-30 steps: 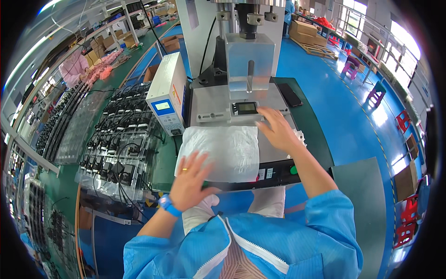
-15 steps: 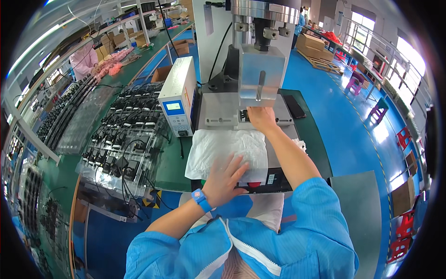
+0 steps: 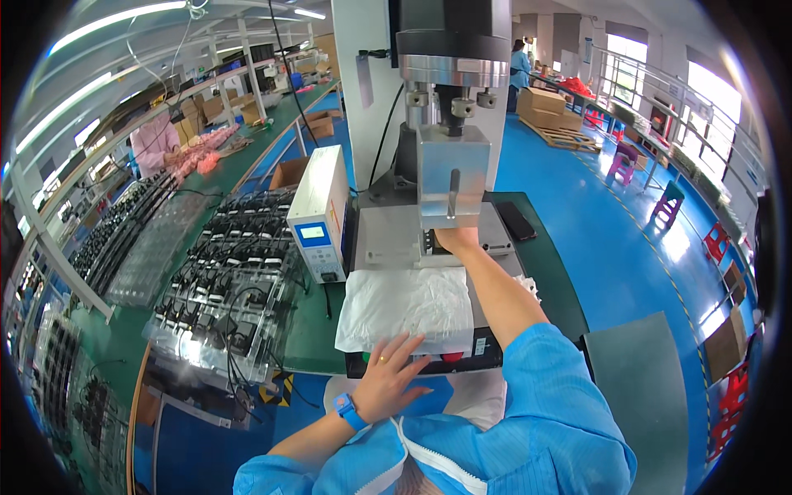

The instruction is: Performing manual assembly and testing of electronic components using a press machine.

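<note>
My right hand [image 3: 459, 238] reaches under the clear-looking metal block [image 3: 454, 169] of a press. It rests at the fixture [image 3: 388, 239] on the machine's base, beside a small black part [image 3: 428, 242]. Its fingers are hidden beneath the block, so what they hold cannot be seen. Closer to me, my left hand [image 3: 386, 386] is open, fingers spread and palm down, holding nothing. Its fingertips are at the near edge of a white sheet [image 3: 404, 307], which lies over the front of the machine base. A red button [image 3: 452, 357] peeks out below that sheet.
Left of the press stands a white control box [image 3: 318, 214] with a small screen. Clear trays of black corded adapters [image 3: 223, 280] cover the bench further left. A black phone [image 3: 516, 221] lies right of the base. Two other people are in the background.
My left hand has drawn back toward me from over the white sheet to its near edge. My right hand stays under the block. The whole view has tilted upward.
</note>
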A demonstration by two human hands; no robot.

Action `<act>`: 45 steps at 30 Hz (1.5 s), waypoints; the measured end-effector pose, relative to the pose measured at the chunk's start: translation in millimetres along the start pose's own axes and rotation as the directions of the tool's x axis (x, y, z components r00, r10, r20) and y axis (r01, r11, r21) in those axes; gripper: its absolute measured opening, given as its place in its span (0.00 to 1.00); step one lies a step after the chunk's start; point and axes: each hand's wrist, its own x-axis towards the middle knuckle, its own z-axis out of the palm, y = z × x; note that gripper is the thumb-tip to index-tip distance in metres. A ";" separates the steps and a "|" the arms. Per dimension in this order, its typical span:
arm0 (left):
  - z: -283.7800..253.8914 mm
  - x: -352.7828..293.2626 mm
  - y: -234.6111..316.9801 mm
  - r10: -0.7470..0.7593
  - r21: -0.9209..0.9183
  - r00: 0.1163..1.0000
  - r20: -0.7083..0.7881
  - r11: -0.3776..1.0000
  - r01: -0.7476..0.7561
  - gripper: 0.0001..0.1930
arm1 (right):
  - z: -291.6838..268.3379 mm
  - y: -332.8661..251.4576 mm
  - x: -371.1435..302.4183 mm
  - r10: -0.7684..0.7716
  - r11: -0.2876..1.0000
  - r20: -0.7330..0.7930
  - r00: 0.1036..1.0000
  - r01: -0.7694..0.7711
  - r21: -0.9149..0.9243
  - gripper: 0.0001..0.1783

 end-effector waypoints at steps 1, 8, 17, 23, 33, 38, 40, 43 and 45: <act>-0.1 -0.1 -2.0 -0.003 -0.011 1.000 -0.010 1.000 0.003 0.26 | -2.2 -2.9 0.2 0.055 0.998 0.044 0.997 -0.056 0.009 0.31; -5.4 8.7 1.3 0.044 -0.023 0.999 -0.016 0.999 -0.045 0.26 | 1.7 40.4 15.4 -0.132 0.986 0.049 0.990 0.126 0.110 0.31; -23.7 3.4 6.2 0.118 -0.032 0.985 -0.129 0.992 -0.124 0.26 | -28.7 25.1 -50.5 -0.121 0.780 0.097 0.988 0.034 0.625 0.12; -68.8 2.1 36.6 0.222 0.026 0.867 -0.447 0.971 -0.236 0.24 | -92.5 -50.5 -184.6 -0.957 0.200 -0.072 0.282 0.815 0.543 0.10; -103.8 12.8 46.9 -0.218 -0.362 0.844 0.489 0.830 0.424 0.30 | -107.8 -57.5 -207.5 -0.914 0.232 -0.028 0.404 0.579 0.782 0.11; -66.6 -8.1 26.3 -0.370 -0.820 0.822 0.432 0.219 0.529 0.32 | -91.6 -30.3 -210.4 -0.578 0.551 0.149 0.802 0.249 0.797 0.11; -54.5 -15.3 15.9 -0.464 -0.884 0.806 0.367 0.097 0.458 0.37 | -82.1 -16.1 -216.1 -0.573 0.636 0.193 0.796 0.284 0.717 0.10; -44.6 -20.0 10.0 -0.507 -0.912 0.805 0.307 0.085 0.401 0.40 | -74.1 -16.2 -224.0 -0.574 0.674 0.226 0.787 0.297 0.676 0.08; -38.9 -21.5 8.1 -0.485 -0.912 0.841 0.240 0.186 0.367 0.41 | -69.4 -20.8 -228.7 -0.589 0.670 0.239 0.772 0.301 0.678 0.07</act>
